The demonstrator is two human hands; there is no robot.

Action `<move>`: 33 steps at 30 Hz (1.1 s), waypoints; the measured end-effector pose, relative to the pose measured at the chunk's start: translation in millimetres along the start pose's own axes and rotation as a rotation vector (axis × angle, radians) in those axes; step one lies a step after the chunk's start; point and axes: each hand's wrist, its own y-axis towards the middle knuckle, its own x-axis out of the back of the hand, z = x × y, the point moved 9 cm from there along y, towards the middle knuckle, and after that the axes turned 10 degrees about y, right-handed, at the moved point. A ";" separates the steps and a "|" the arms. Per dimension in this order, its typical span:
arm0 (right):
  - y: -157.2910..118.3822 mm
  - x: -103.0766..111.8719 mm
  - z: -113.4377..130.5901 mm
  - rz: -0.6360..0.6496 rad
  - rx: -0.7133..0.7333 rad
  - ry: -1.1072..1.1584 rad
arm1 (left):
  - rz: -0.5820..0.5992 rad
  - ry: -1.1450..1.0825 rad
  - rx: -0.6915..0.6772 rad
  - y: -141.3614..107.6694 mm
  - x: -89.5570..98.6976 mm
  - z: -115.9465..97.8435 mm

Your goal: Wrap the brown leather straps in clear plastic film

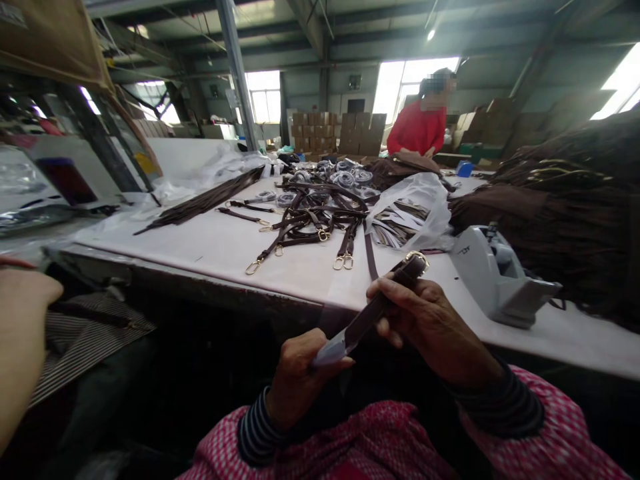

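Observation:
A dark brown strap (369, 320) slants up to the right between my two hands, in front of the table edge. My left hand (299, 373) is closed on its lower end, where a whitish translucent wrap (331, 350) covers it. Higher up, the thumb and fingers of my right hand (436, 328) pinch the strap. A gold-coloured buckle (420, 261) shows at the upper end, just beyond the right fingers. On the table (280, 283) ahead lies a tangled pile of brown straps (313, 213) with gold clips.
A grey tape dispenser (500, 280) stands right, beside stacked brown goods (555, 227). A clear plastic bag (415, 210) holds strips. Long dark strips (210, 197) lie left. Another person's arm (23, 333) reaches in at left; a person in red (420, 127) stands across the table.

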 end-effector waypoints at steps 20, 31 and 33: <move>-15.3 -24.5 0.3 0.259 0.037 -0.400 | 0.576 -0.611 0.595 -10.5 -43.5 -0.1; -9.6 22.5 -32.4 0.123 -0.155 0.085 | 0.589 -0.536 0.626 -19.5 -43.9 5.2; -8.4 20.2 -29.6 0.115 -0.160 0.110 | 0.612 -0.576 0.623 -20.6 -46.9 4.3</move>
